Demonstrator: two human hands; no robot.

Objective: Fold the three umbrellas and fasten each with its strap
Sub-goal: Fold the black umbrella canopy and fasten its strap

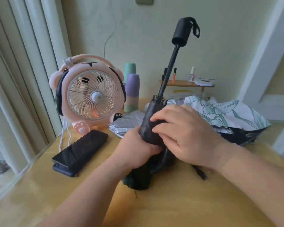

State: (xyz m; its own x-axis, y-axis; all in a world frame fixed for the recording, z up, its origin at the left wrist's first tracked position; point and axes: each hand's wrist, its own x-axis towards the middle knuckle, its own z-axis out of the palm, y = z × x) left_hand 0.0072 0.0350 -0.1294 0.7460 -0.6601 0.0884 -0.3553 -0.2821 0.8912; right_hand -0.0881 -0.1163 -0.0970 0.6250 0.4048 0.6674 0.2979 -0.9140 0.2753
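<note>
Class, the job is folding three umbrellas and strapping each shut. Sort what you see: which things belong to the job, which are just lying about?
Belong to the job: black umbrella, gripped by left hand and right hand; silver umbrella; floral umbrella.
Lying about: pink fan; two stacked phones; stacked cups; nail polish on the small shelf.
</note>
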